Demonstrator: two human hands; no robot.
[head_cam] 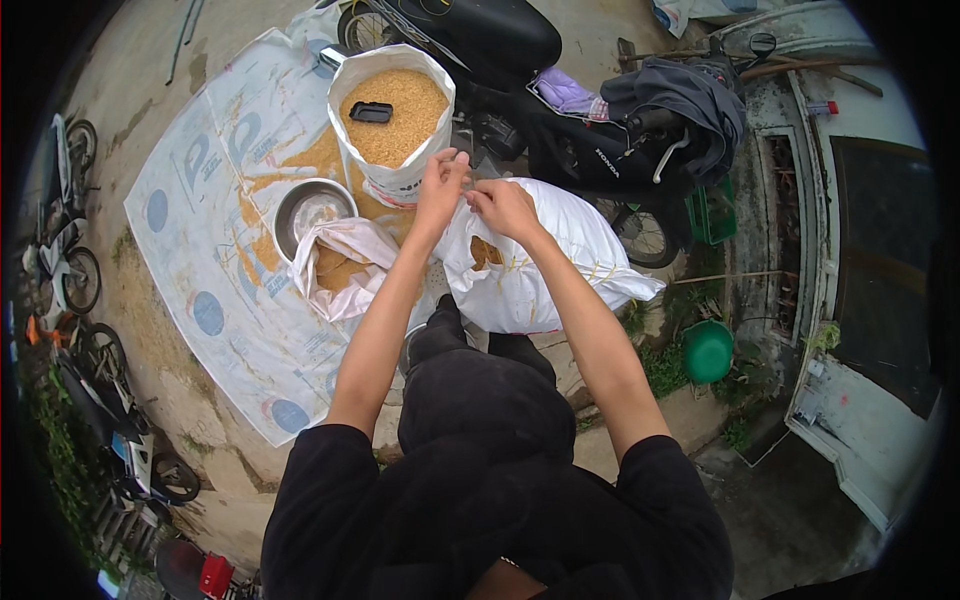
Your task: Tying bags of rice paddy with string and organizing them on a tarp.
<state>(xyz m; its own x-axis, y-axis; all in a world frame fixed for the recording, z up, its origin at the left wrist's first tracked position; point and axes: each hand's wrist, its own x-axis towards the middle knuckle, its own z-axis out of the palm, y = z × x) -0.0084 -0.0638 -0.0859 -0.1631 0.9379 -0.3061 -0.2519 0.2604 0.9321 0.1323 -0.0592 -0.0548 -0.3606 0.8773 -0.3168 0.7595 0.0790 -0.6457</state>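
My left hand [442, 187] and my right hand [504, 208] meet above the near left part of a bulging white woven sack [570, 247], fingers bent and fingertips close together. Whatever thin thing may be between the fingertips is too small to tell. Brown grain [486, 253] shows through an opening in this sack, just below my right hand. Yellow strands run across its side. Beyond my left hand, a tall white sack [390, 176] stands upright, its mouth wide, full of golden grain [412, 97]. A black plastic tray [370, 112] rests on that grain.
A metal basin [286, 217] and a crumpled, pale sack of grain [315, 296] sit left on a printed plastic sheet [180, 247] strewn with grain. A black Honda motorbike [555, 142] stands close behind the sacks. A green bowl [707, 351] lies right.
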